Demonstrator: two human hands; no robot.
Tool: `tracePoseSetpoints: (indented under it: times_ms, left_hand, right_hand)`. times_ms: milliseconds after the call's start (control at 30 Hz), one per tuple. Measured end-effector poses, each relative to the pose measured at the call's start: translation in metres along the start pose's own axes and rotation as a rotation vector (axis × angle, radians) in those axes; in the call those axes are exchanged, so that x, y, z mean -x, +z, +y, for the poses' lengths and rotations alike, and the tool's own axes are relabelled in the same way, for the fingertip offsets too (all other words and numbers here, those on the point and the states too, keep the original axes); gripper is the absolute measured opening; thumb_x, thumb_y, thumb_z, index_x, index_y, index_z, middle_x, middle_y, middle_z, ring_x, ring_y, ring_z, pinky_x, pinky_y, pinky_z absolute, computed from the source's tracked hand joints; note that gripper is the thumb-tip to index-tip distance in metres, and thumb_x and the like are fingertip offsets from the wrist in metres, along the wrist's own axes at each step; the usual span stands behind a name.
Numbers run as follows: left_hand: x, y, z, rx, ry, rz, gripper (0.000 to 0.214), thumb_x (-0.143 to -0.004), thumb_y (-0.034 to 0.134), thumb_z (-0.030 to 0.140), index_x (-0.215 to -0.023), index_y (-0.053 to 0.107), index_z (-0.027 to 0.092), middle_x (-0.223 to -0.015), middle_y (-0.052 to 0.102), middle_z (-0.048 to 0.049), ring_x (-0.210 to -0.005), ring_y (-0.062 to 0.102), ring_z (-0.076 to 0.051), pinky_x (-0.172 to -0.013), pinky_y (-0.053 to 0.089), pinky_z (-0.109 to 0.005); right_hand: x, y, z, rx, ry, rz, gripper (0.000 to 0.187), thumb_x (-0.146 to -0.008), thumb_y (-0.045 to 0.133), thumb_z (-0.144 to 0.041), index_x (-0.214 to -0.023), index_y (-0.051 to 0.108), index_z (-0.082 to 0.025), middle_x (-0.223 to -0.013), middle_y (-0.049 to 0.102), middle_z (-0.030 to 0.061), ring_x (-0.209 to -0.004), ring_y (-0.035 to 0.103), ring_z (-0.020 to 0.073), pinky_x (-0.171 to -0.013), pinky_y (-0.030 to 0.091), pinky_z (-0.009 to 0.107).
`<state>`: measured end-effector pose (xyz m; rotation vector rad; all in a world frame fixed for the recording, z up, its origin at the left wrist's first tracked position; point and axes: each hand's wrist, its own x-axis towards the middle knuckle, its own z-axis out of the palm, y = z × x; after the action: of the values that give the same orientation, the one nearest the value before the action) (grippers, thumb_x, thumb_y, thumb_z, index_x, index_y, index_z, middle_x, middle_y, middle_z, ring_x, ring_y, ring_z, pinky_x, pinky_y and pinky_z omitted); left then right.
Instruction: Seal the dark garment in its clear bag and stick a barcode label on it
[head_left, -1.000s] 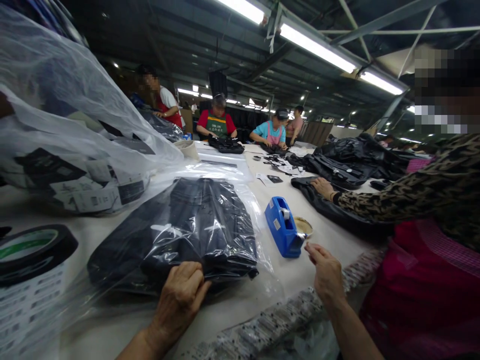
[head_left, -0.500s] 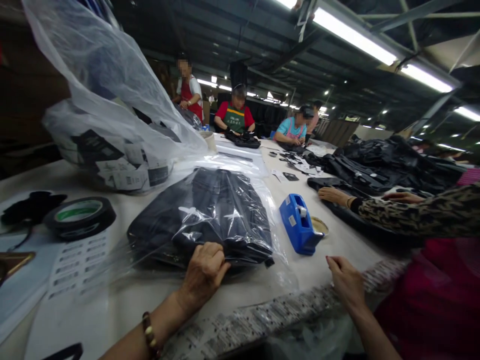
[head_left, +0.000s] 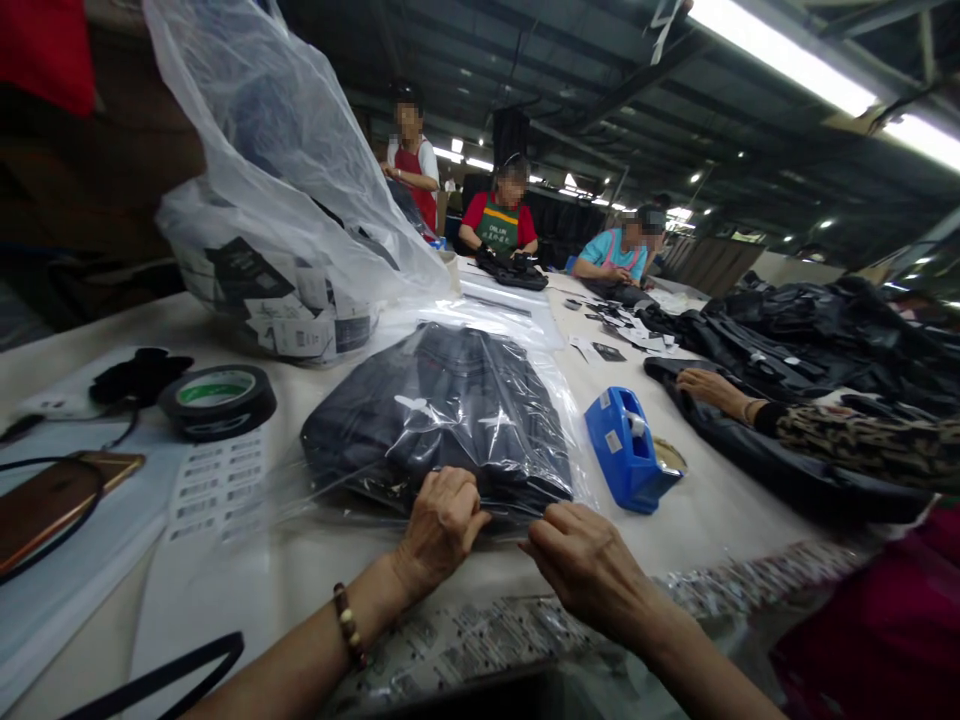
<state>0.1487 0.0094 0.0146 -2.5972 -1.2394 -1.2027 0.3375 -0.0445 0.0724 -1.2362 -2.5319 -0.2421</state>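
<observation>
A folded black bag (head_left: 420,400) lies inside a clear plastic bag (head_left: 579,440) on the table in front of me. My left hand (head_left: 442,515) is closed on the near edge of the plastic, fingers curled over it. Just right of it, my right hand (head_left: 589,565) is closed too, its fingers pinched at the near right edge of the same plastic; the fingertips are partly hidden. A blue tape dispenser (head_left: 624,455) stands beyond my right hand, close to the bag's right side.
At left are a roll of black tape (head_left: 217,405), a label sheet (head_left: 210,500), a phone (head_left: 60,500) and a large plastic sack (head_left: 300,270) of tags. A co-worker's hand (head_left: 712,390) rests on black material (head_left: 750,440) at right. Other people work across the table.
My right hand has come in from the right, beyond the dispenser's near side, to the plastic's edge beside my left hand. My left hand keeps its hold. The view has shifted left.
</observation>
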Motion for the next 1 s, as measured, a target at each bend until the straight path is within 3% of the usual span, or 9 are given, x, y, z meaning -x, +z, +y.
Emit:
tracePoseSetpoints:
  times_ms: [267,400,667,1000]
  left_hand:
    - [0.001,0.001,-0.001,0.025,0.012,0.033,0.02,-0.073,0.063,0.013,-0.067,0.045,0.019,-0.072,0.055,-0.0013,-0.069,0.047,-0.017,-0.063,0.038,-0.031]
    - [0.001,0.001,-0.002,0.024,0.023,0.035,0.02,-0.073,0.062,0.012,-0.067,0.045,0.02,-0.072,0.055,-0.0014,-0.07,0.048,-0.017,-0.063,0.039,-0.031]
    - [0.001,0.005,-0.002,-0.024,0.036,0.059,0.019,-0.075,0.058,0.011,-0.068,0.044,0.02,-0.071,0.055,-0.0021,-0.068,0.047,-0.017,-0.061,0.038,-0.031]
    - [0.002,0.018,-0.002,-0.034,0.031,0.146,0.021,-0.071,0.053,0.004,-0.068,0.04,0.021,-0.069,0.053,-0.0022,-0.066,0.047,-0.018,-0.058,0.036,-0.031]
  right_hand:
    - [-0.012,0.018,0.006,0.224,0.033,0.03,0.02,-0.076,0.053,-0.005,-0.063,0.05,-0.02,-0.062,0.051,0.0008,-0.06,0.042,0.0162,-0.059,0.025,0.03]
    - [-0.016,0.027,0.006,0.264,0.111,0.054,0.019,-0.077,0.054,-0.01,-0.062,0.051,-0.02,-0.06,0.053,0.0014,-0.059,0.047,0.0167,-0.058,0.027,0.03]
    - [-0.029,0.024,-0.002,0.281,0.363,-0.118,0.013,-0.074,0.062,-0.013,-0.065,0.057,-0.021,-0.061,0.064,0.0028,-0.055,0.061,0.0171,-0.05,0.032,0.027]
    - [-0.038,0.018,-0.001,0.232,0.578,-0.181,0.011,-0.071,0.066,-0.011,-0.072,0.058,-0.019,-0.061,0.068,0.0039,-0.057,0.067,0.0212,-0.045,0.032,0.025]
